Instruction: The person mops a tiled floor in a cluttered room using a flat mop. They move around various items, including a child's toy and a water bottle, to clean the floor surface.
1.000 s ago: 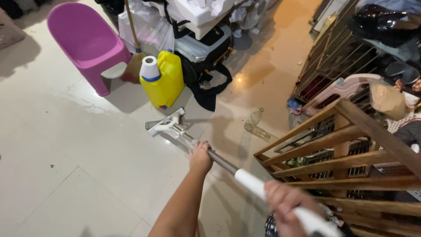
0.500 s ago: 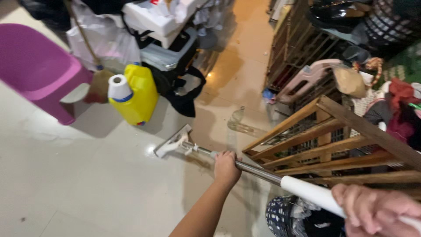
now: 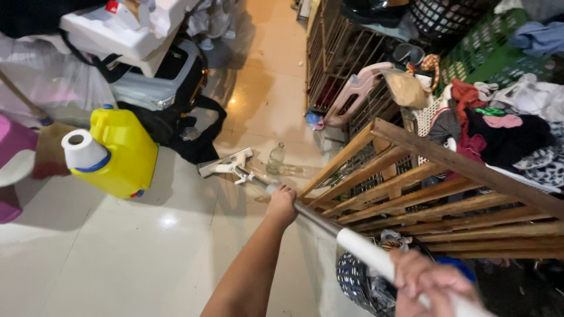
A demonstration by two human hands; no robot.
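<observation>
A yellow jug [image 3: 120, 154] with a white roll [image 3: 82, 149] on it stood left of the mop head [image 3: 226, 164]. Just right of this head lay a clear bottle [image 3: 275, 158]. The left hand [image 3: 282, 205] gripped the mop handle [image 3: 320, 221] on its metal part, fingers wrapped around it, beside the wooden rack [image 3: 435, 194]. The right hand [image 3: 429, 282] held the white grip, closed, blurred.

**What you can't quite make out here**

Your right hand [image 3: 432, 285] is a blur at the bottom edge — you can't tell where its fingers end on the mop handle [image 3: 364, 251]. The purple chair [image 3: 10, 170] is cut off at the left, and the wooden rack [image 3: 435, 194] hides whatever's stuffed behind its slats.
</observation>
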